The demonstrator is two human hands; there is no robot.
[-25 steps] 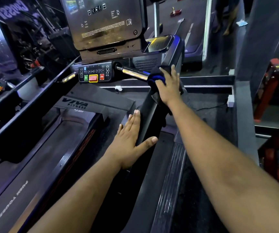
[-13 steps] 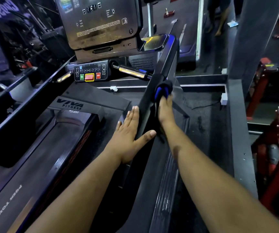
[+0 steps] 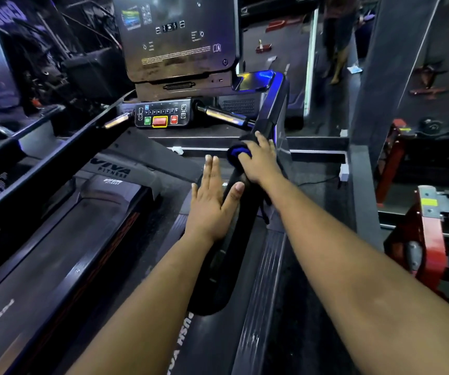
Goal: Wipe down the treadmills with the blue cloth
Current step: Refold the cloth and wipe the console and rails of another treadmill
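A black treadmill fills the view, its right handrail (image 3: pixel 269 115) sloping up toward the console (image 3: pixel 180 41). The blue cloth (image 3: pixel 236 153) is bunched on top of that rail about halfway up. My right hand (image 3: pixel 261 159) lies over the cloth with fingers curled round it and the rail. My left hand (image 3: pixel 212 201) rests flat against the rail's inner side just below, fingers straight, thumb spread onto the rail top. Most of the cloth is hidden under my right hand.
A button panel (image 3: pixel 161 117) with green and red keys sits under the console. The belt (image 3: pixel 64 255) runs at lower left beside the left handrail (image 3: pixel 42 163). A red machine (image 3: pixel 431 234) stands at right. A person's legs (image 3: pixel 339 50) show at the back.
My right hand slid down the rail's outer side with the cloth, then came back up onto the rail top. My left hand stayed flat on the rail.
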